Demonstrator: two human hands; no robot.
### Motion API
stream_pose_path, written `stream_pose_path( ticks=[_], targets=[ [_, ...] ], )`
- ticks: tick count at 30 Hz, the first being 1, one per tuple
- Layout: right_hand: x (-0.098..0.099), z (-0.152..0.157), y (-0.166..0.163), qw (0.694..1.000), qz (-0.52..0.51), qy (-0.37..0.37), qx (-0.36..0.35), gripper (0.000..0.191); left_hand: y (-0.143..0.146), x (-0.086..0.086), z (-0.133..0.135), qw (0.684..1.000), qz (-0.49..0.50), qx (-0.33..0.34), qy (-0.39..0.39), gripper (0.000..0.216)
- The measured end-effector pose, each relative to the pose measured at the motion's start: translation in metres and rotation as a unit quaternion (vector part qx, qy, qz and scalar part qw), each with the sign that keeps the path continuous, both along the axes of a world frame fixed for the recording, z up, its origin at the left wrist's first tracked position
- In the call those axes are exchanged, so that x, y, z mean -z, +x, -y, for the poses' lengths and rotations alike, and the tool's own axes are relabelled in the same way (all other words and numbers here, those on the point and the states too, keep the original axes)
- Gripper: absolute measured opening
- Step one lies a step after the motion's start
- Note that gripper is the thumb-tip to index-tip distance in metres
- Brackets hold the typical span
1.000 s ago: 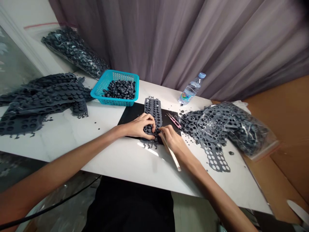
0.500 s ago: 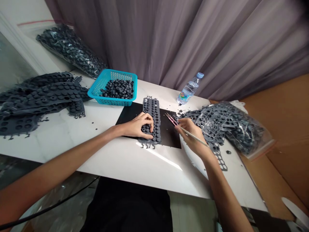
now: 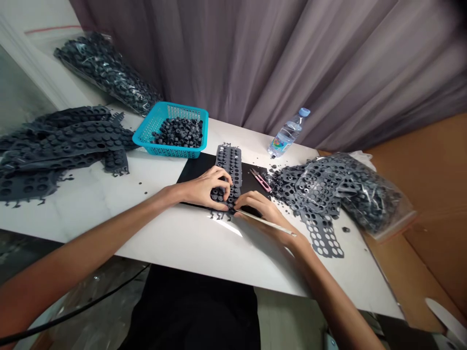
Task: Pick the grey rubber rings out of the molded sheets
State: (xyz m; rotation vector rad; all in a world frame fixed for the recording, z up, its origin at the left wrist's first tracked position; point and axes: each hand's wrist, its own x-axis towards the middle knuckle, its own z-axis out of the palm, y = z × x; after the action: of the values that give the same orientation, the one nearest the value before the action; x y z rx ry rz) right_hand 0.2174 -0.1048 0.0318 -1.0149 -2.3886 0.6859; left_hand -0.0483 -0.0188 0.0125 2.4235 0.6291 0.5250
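Note:
A dark grey rubber strip [image 3: 231, 165] full of small round parts lies on a black mat [image 3: 197, 170] at the middle of the white table [image 3: 175, 233]. My left hand [image 3: 204, 188] presses down on the strip's near end, fingers curled over it. My right hand [image 3: 260, 209] is closed around a thin light stick [image 3: 270, 222], whose tip touches the strip's near right corner. Pink snips [image 3: 260, 179] lie on the mat just beyond my right hand.
A turquoise basket [image 3: 146, 138] holds loose round parts. Punched rubber sheets [image 3: 65, 146] pile up at the left, more sheets and a filled plastic bag [image 3: 346, 189] at the right. A water bottle [image 3: 288, 133] stands by the curtain. Another bag [image 3: 105, 73] lies at the far left.
My right hand went out to the right toward the scrap pile, then came back with the stick to the strip's near end. My left hand stayed on the strip.

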Motion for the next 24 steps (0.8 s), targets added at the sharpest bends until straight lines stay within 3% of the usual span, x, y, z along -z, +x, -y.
stream_pose_path(
  ticks=[8,24],
  targets=[
    [-0.001,0.000,-0.002,1.000,0.026,0.015,-0.003,0.016,0.002,0.002,0.003,1.000,0.011,0.017,0.005,0.024],
    [0.024,-0.007,-0.005,0.980,0.116,0.163,-0.013,0.024,0.003,0.001,0.004,0.999,0.030,0.012,-0.042,0.023]
  ],
)
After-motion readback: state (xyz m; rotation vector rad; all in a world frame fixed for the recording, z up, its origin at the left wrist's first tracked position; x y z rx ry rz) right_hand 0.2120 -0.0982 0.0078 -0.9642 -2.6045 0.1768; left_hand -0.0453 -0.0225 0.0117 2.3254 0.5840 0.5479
